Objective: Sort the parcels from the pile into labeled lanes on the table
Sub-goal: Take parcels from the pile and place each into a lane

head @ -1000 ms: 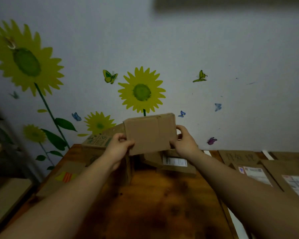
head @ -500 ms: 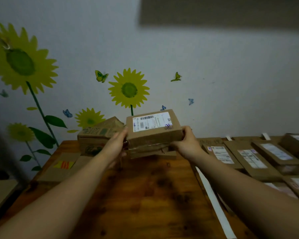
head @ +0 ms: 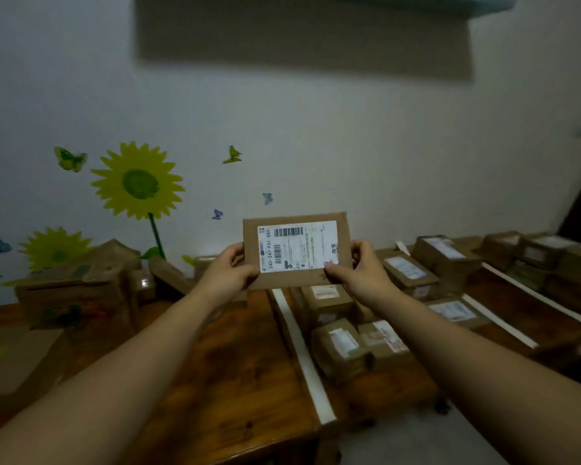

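I hold a brown cardboard parcel (head: 297, 250) up in front of me, its white shipping label with a barcode facing me. My left hand (head: 227, 271) grips its left edge and my right hand (head: 359, 268) grips its right edge. The parcel hangs above the wooden table (head: 235, 374), over the far end of a white tape strip (head: 302, 354). The pile of unsorted cardboard boxes (head: 78, 290) stands at the back left of the table.
Right of the tape strip lie several labelled parcels (head: 359, 347) in a lane. More parcels (head: 440, 260) fill lanes further right, split by another white strip (head: 497, 320). A flat carton (head: 10, 360) lies at the left edge. The wall is close behind.
The parcel has been turned so its label faces me, and it has been raised and carried right. My view has swung right, showing more lanes.
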Available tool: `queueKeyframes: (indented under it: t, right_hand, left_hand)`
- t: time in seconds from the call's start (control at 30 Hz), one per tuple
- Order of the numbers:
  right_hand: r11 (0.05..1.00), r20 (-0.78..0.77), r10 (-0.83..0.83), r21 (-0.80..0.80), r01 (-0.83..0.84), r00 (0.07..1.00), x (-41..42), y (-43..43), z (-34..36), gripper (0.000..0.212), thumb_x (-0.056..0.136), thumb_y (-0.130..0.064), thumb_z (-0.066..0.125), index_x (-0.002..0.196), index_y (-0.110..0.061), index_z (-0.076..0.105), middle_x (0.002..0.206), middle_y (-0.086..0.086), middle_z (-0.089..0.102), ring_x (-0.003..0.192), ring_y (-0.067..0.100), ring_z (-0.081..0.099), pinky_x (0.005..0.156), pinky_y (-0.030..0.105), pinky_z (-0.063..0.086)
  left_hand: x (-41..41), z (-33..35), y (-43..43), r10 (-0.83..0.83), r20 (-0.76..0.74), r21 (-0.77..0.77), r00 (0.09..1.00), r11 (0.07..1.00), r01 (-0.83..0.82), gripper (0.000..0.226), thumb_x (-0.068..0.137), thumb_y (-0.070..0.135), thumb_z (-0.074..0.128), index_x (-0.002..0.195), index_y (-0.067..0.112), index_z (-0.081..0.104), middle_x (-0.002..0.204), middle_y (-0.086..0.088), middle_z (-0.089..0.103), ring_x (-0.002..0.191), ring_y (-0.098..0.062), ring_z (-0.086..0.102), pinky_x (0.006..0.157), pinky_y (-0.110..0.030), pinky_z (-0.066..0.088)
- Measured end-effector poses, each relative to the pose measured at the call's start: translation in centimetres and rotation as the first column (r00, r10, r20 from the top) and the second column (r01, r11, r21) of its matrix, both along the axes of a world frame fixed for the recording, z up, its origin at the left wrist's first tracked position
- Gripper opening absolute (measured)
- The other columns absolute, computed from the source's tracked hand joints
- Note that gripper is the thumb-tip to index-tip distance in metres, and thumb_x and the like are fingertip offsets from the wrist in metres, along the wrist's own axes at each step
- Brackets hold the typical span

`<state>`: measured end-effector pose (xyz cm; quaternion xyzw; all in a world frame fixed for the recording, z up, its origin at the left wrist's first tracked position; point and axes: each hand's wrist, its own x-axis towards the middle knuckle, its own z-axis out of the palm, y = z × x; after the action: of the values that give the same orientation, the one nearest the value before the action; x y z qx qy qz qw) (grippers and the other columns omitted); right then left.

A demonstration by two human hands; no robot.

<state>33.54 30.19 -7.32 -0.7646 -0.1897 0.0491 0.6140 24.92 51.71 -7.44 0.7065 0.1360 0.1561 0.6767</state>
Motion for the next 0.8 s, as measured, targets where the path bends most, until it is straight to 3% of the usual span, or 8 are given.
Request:
queueKeyframes:
  t: [0.07,0.17,0.3,0.37,0.43,0.53,0.7,0.8]
  right_hand:
    - [0.999,-0.002,-0.041,-0.028,0.041,0.999,1.0,-4.5,-0.1,0.044,0.087,-0.020,0.070,0.119,-0.021,0.040,0.126,0.002,0.054,0.107,0.017,0.059,0.089,0.037,0.055]
    - [0.989,0.001,-0.115,-0.090,0.114,0.993,1.7,-11.0,-0.6,0.050,0.086,-0.027,0.070,0.126,-0.024,0.041,0.131,-0.001,0.050,0.113,0.017,0.054,0.093,0.038,0.053]
    - [0.986,-0.006,-0.093,-0.140,0.091,0.996,2.1,-17.5,-1.7,0.073,0.085,-0.020,0.071,0.143,-0.025,0.027,0.138,-0.005,0.042,0.124,0.017,0.045,0.071,0.021,0.054]
    - [0.975,0.022,-0.111,-0.193,0.113,0.994,2.6,-19.7,-2.6,0.079,0.087,-0.022,0.069,0.149,-0.030,0.021,0.143,-0.003,0.042,0.129,0.019,0.043,0.087,0.030,0.053]
    - [0.952,0.049,-0.172,-0.247,0.179,0.984,3.2,-21.0,-3.6,0.077,0.088,-0.026,0.066,0.150,-0.031,0.021,0.146,0.001,0.040,0.131,0.023,0.043,0.100,0.042,0.046]
    - [0.933,0.027,-0.219,-0.288,0.218,0.975,4.2,-21.7,-4.7,0.071,0.093,-0.029,0.060,0.151,-0.030,0.020,0.146,0.004,0.039,0.130,0.025,0.043,0.102,0.043,0.043]
    - [0.955,-0.159,-0.160,-0.274,0.112,0.974,6.6,-21.2,-6.9,0.069,0.088,-0.020,0.068,0.144,-0.029,0.029,0.127,-0.009,0.052,0.123,0.015,0.049,0.101,0.040,0.045]
    - [0.928,-0.208,-0.098,-0.373,0.014,0.973,8.7,-20.6,-8.9,0.061,0.085,-0.015,0.069,0.137,-0.030,0.042,0.133,-0.006,0.055,0.126,0.016,0.050,0.106,0.045,0.043]
  left_hand:
    - [1.5,0.1,-4.5,-0.049,-0.005,0.065,0.999,0.997,0.050,0.050,0.089,0.004,0.057,0.130,0.030,0.044,0.109,0.008,0.060,0.098,-0.010,0.059,0.071,-0.020,0.053]
    - [3.8,-0.2,-11.0,-0.146,-0.012,0.002,0.989,0.989,0.147,0.055,0.092,0.015,0.057,0.139,0.036,0.035,0.116,0.004,0.059,0.101,-0.014,0.059,0.079,-0.036,0.054]
    - [6.8,-1.3,-17.3,-0.147,-0.034,-0.067,0.989,0.987,0.145,0.047,0.094,0.017,0.054,0.137,0.029,0.039,0.123,-0.003,0.059,0.100,-0.018,0.061,0.072,-0.035,0.053]
    - [7.9,-2.2,-19.4,-0.142,-0.086,-0.027,0.986,0.990,0.140,0.049,0.093,0.018,0.056,0.137,0.025,0.039,0.125,-0.005,0.057,0.101,-0.021,0.061,0.078,-0.039,0.056]
    - [8.7,-3.0,-20.6,-0.115,-0.171,0.080,0.979,0.988,0.131,0.048,0.092,0.020,0.057,0.137,0.022,0.039,0.121,-0.004,0.058,0.101,-0.022,0.061,0.086,-0.043,0.055]
    - [9.6,-4.3,-21.4,-0.149,-0.277,0.137,0.949,0.972,0.193,0.044,0.094,0.024,0.054,0.135,0.023,0.039,0.110,-0.001,0.059,0.093,-0.020,0.062,0.080,-0.040,0.057]
    - [11.4,-7.2,-21.0,-0.208,-0.409,0.169,0.889,0.940,0.297,0.039,0.092,0.022,0.057,0.130,0.020,0.048,0.115,0.000,0.061,0.100,-0.018,0.060,0.087,-0.038,0.054]
    - [12.6,-9.4,-20.8,-0.230,-0.436,0.151,0.870,0.934,0.323,0.048,0.088,0.015,0.062,0.132,0.023,0.045,0.122,0.001,0.059,0.111,-0.019,0.057,0.097,-0.043,0.048]
